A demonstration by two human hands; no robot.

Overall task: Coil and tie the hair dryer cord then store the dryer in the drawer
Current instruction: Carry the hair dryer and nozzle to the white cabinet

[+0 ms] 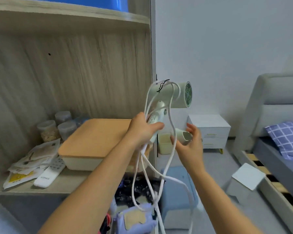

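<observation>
I hold a pale green hair dryer point(178, 95) up in the air, its rear grille facing right. My left hand point(142, 129) grips its handle together with several loose loops of the white cord point(167, 159), which hang down below my arms. A thin black tie point(161, 86) sits on the cord where it loops over the dryer's barrel. To the right and slightly lower, my right hand point(189, 142) curls its thumb and fingers round a pale green nozzle piece point(184, 135), with a strand of cord passing beside the thumb.
On the wooden shelf point(57, 188) at left lie a lidded box point(95, 142), jars point(57, 127), paper packets and a white remote point(49, 173). A white nightstand with drawers point(211, 132) stands by the bed point(281, 149). Below me are a blue stool point(178, 196) and a heap of clothes.
</observation>
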